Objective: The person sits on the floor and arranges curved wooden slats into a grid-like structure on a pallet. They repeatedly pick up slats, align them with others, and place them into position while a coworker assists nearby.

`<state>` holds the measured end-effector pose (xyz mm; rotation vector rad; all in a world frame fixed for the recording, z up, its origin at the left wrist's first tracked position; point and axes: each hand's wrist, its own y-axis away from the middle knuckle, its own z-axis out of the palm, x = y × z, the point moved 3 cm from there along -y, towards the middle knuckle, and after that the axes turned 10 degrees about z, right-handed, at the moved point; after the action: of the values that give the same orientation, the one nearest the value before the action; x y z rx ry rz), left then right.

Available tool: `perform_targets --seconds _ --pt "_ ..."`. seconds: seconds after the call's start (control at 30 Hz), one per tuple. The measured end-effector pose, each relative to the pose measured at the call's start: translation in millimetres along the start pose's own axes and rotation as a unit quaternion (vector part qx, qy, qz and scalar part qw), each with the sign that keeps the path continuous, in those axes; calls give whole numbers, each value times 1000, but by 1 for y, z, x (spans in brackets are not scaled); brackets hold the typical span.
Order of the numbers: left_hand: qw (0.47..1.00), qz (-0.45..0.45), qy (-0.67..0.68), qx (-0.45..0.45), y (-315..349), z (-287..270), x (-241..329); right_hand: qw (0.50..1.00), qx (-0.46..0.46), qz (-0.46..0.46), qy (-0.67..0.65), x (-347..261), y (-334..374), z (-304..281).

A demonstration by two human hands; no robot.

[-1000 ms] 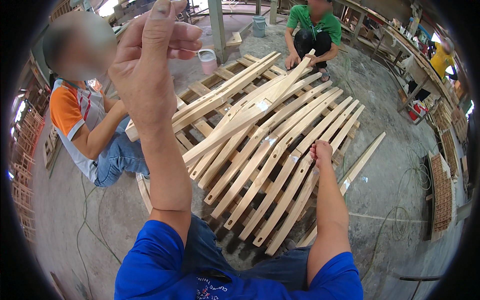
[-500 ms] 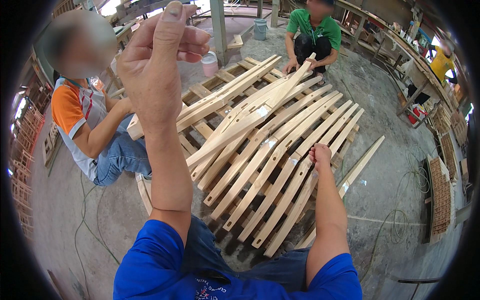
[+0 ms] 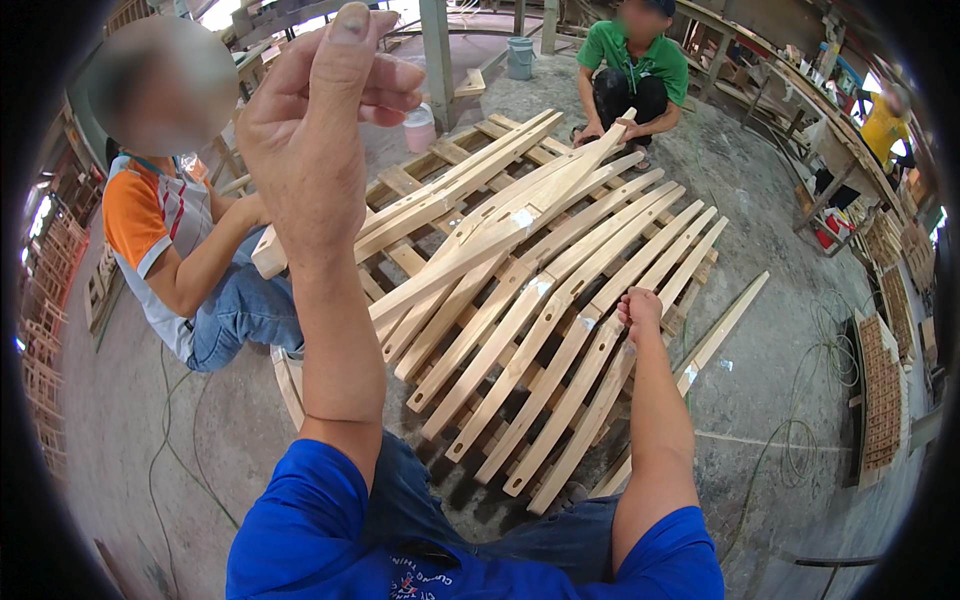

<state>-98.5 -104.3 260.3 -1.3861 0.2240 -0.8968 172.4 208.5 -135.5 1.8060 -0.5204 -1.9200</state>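
Observation:
My left hand [image 3: 310, 130] is raised close to the camera at the upper left, thumb against the index finger and the other fingers curled. What it may hold does not show. My right hand [image 3: 640, 308] is a closed fist above the right side of the wooden chair-leg-like pieces [image 3: 545, 345]; its inside is hidden. These pale, slightly bent pieces lie side by side, several with oval slots. One long piece [image 3: 470, 255] lies slantwise across them, its far end at the hands of a co-worker in green [image 3: 640, 70].
A slatted wooden pallet [image 3: 400, 180] lies under the pieces. At the left sits a co-worker in an orange-sleeved shirt [image 3: 150, 220]. Another bent piece [image 3: 720, 335] lies at the right. Cables [image 3: 800, 445] run over the concrete floor. Buckets [image 3: 520, 58] and a workbench [image 3: 780, 90] stand farther back.
The co-worker in green has shifted a hand along the far end of the slanting piece, which has moved slightly. My two hands stay nearly where they were.

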Motion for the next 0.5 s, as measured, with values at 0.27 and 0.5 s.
perform_targets --seconds 0.27,0.5 --pt "1000 -7 -15 -1 2 6 6 1000 -3 -6 -21 1 4 3" --pt "1000 10 -18 -5 3 5 3 1000 3 -11 -12 -1 7 4"
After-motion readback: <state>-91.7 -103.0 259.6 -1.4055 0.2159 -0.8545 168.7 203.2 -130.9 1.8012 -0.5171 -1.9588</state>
